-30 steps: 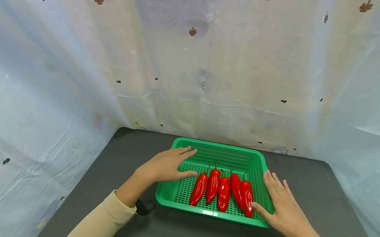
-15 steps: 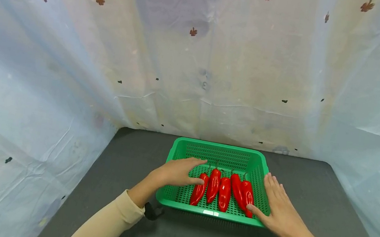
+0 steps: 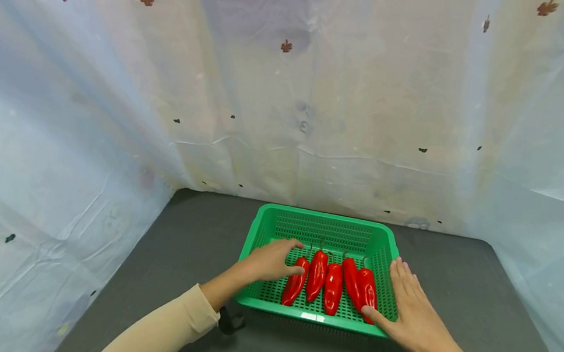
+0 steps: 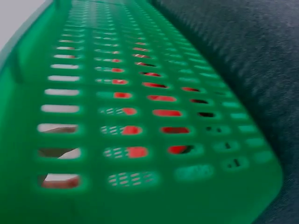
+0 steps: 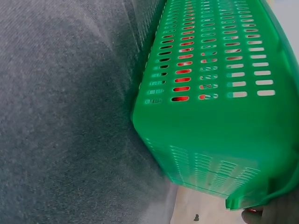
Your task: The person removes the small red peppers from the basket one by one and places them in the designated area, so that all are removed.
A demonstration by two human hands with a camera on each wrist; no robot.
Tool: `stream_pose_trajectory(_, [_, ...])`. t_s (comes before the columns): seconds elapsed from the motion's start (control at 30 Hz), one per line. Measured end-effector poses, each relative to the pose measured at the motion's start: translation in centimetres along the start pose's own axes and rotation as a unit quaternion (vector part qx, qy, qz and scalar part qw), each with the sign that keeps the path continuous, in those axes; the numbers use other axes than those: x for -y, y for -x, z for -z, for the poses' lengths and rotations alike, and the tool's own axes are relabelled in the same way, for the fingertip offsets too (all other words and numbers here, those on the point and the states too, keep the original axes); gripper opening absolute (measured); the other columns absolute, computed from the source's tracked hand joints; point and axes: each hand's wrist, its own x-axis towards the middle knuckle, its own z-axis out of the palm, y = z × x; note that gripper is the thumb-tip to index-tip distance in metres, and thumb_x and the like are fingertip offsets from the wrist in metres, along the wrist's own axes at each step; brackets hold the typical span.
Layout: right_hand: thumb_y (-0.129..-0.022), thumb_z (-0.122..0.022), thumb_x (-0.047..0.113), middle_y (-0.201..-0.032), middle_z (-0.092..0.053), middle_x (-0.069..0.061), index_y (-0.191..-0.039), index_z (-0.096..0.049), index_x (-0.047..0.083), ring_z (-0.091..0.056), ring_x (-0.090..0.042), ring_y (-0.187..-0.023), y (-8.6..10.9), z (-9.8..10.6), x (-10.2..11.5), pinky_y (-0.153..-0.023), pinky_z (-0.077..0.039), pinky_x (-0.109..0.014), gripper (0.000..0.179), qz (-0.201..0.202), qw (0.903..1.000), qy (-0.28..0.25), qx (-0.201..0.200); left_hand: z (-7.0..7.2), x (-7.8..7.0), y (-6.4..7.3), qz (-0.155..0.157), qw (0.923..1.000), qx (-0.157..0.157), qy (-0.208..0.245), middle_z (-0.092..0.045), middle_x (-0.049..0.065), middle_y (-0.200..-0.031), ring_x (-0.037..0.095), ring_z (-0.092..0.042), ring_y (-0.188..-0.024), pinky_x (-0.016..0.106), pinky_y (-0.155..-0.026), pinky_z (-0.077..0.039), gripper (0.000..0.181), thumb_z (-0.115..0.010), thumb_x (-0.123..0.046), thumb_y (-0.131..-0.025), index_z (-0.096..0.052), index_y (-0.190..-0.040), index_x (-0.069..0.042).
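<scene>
A green slotted plastic basket [image 3: 329,218] holds several glossy red chili peppers [image 3: 332,291] with thin dark stems, lying side by side. Reaching in over its left side, my left hand [image 3: 271,261] has its fingers bent and its thumb apart, the tips right at the leftmost red pepper [image 3: 295,283]. My right hand [image 3: 415,318] lies with fingers extended along the basket's right rim, its thumb over the front right corner. In the left wrist view, the basket wall [image 4: 140,196] fills most of the frame, with red showing through its slots. Fingertips [image 5: 252,215] show by the basket rim in the right wrist view.
The basket stands on a dark grey cloth-covered table [image 3: 214,214]. A pale plastic sheet [image 3: 353,108] with brown leaf prints hangs behind the table and along both sides. Black wrist straps [image 3: 231,322] show below the forearms.
My left hand has moved rightward and down to the leftmost pepper, its fingers bending more. My right hand has slid slightly left along the basket's rim. The peppers have stayed in place.
</scene>
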Motion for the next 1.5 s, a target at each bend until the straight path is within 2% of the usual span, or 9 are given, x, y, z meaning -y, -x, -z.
stream_pose_trajectory(0.2, [-0.093, -0.069, 0.072, -0.178, -0.007, -0.026, -0.170, -0.009, -0.004, -0.009, -0.048, -0.163, 0.0, 0.3, 0.5, -0.133, -0.004, -0.052, 0.123, -0.009, 0.9998, -0.013, 0.012, -1.0, 1.1, -0.7, -0.008, 0.9994, 0.000, 0.035, -0.060, 0.016, -0.151, 0.036, -0.057, -0.139, 0.056, -0.105, -0.053, 0.059, -0.077, -0.034, -0.103, -0.055, -0.153, -0.012])
stream_pose_trajectory(0.37, [-0.094, -0.069, 0.071, -0.178, -0.005, -0.026, -0.169, -0.010, -0.006, -0.008, -0.048, -0.163, 0.1, 0.2, 0.8, -0.133, -0.006, -0.054, 0.123, -0.011, 0.9997, -0.020, 0.011, -1.8, 2.0, -1.4, -0.012, 0.9989, 0.012, 0.045, -0.063, 0.016, -0.145, 0.034, -0.061, -0.133, 0.052, -0.101, -0.056, 0.059, -0.078, -0.033, -0.102, -0.056, -0.151, -0.009])
stream_pose_trajectory(0.53, [-0.093, -0.070, 0.071, -0.178, -0.005, -0.024, -0.170, -0.009, -0.004, -0.008, -0.046, -0.164, 0.0, 0.1, 0.6, -0.132, -0.009, -0.056, 0.124, -0.007, 0.9999, -0.014, 0.006, -2.0, 2.1, -1.7, -0.005, 0.9989, 0.024, 0.039, -0.066, 0.015, -0.141, 0.032, -0.066, -0.125, 0.049, -0.094, -0.058, 0.061, -0.078, -0.036, -0.101, -0.056, -0.151, -0.009])
stream_pose_trajectory(0.8, [-0.092, -0.071, 0.071, -0.178, -0.009, -0.025, -0.170, -0.012, -0.004, -0.012, -0.047, -0.163, 0.0, -0.2, 0.6, -0.123, -0.026, -0.070, 0.123, -0.006, 1.0000, 0.002, -0.001, -2.2, 1.8, -1.7, 0.012, 0.9992, 0.035, 0.013, -0.071, 0.008, -0.137, 0.024, -0.072, -0.111, 0.044, -0.087, -0.059, 0.060, -0.078, -0.041, -0.101, -0.055, -0.151, -0.017])
stream_pose_trajectory(1.0, [-0.093, -0.072, 0.068, -0.178, -0.007, -0.024, -0.170, -0.011, -0.004, -0.010, -0.046, -0.164, -0.1, -0.2, 0.5, -0.128, -0.018, -0.064, 0.121, -0.011, 0.9999, -0.004, -0.005, -2.3, 1.7, -1.8, 0.008, 0.9993, 0.036, -0.001, -0.071, 0.007, -0.136, 0.023, -0.071, -0.111, 0.042, -0.087, -0.059, 0.059, -0.078, -0.038, -0.101, -0.055, -0.151, -0.017])
stream_pose_trajectory(1.17, [-0.094, -0.072, 0.066, -0.178, -0.007, -0.025, -0.170, -0.011, -0.003, -0.010, -0.046, -0.164, 0.0, -0.2, 0.5, -0.132, -0.008, -0.054, 0.119, -0.011, 0.9999, -0.007, -0.010, -2.5, 1.6, -2.0, 0.006, 0.9992, 0.035, -0.018, -0.071, 0.006, -0.137, 0.023, -0.071, -0.114, 0.042, -0.088, -0.058, 0.060, -0.079, -0.039, -0.100, -0.055, -0.152, -0.018])
stream_pose_trajectory(1.3, [-0.094, -0.071, 0.067, -0.178, -0.007, -0.024, -0.170, -0.011, -0.004, -0.010, -0.046, -0.164, 0.0, -0.3, 0.5, -0.133, -0.006, -0.052, 0.120, -0.009, 0.9999, -0.005, -0.012, -2.5, 1.6, -2.0, 0.007, 0.9991, 0.035, -0.024, -0.071, 0.005, -0.135, 0.022, -0.070, -0.113, 0.042, -0.087, -0.058, 0.059, -0.080, -0.039, -0.100, -0.056, -0.150, -0.019])
stream_pose_trajectory(1.5, [-0.094, -0.070, 0.068, -0.178, -0.007, -0.024, -0.170, -0.012, -0.004, -0.010, -0.046, -0.164, -0.1, -0.3, 0.5, -0.133, -0.007, -0.052, 0.120, -0.008, 0.9999, -0.002, -0.011, -2.6, 2.0, -2.3, -0.001, 0.9993, 0.037, -0.008, -0.072, 0.005, -0.126, 0.015, -0.069, -0.091, 0.036, -0.077, -0.056, 0.055, -0.081, -0.036, -0.099, -0.058, -0.146, -0.020])
